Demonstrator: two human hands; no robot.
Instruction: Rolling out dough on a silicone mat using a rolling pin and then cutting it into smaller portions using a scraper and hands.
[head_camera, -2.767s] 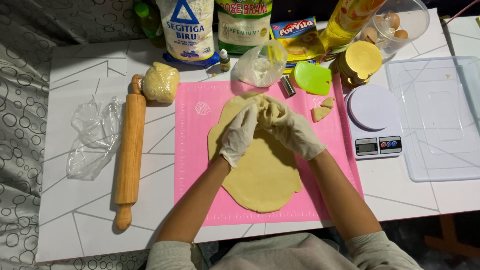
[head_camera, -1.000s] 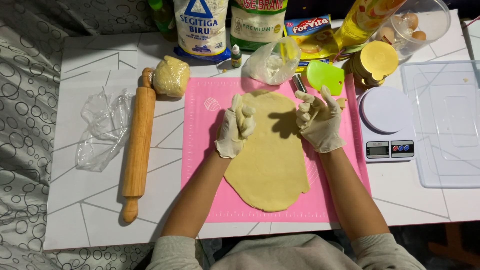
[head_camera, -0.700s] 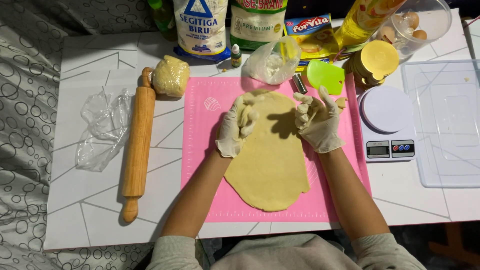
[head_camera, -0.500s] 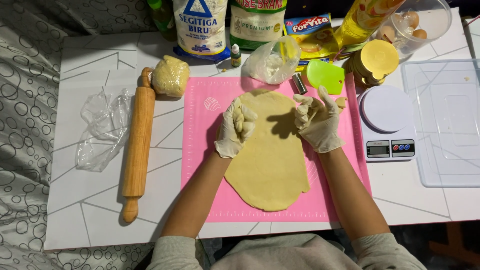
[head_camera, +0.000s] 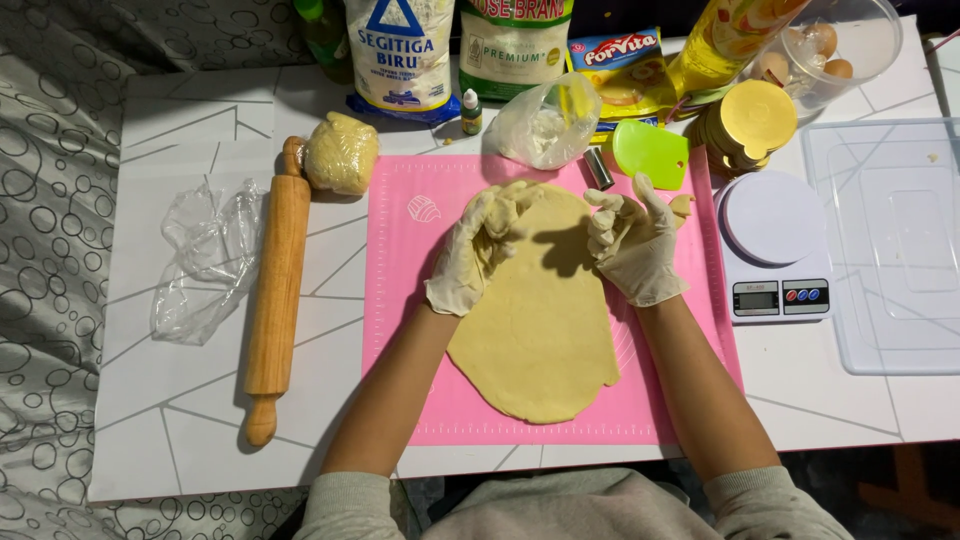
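the dough sheet (head_camera: 540, 320) i'm working is pale yellow, rolled thin and flat into a long oval; it lies on the middle of the pink mat, its rounded near end close to the mat's near edge. its far end is lifted and bunched into a crumpled fold, just short of the mat's far edge. the rest of its surface is smooth and matte

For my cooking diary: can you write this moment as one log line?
left hand: on dough sheet | right hand: above dough | pink mat | rolling pin: aside

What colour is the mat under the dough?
Pink mat, seen from the head view.
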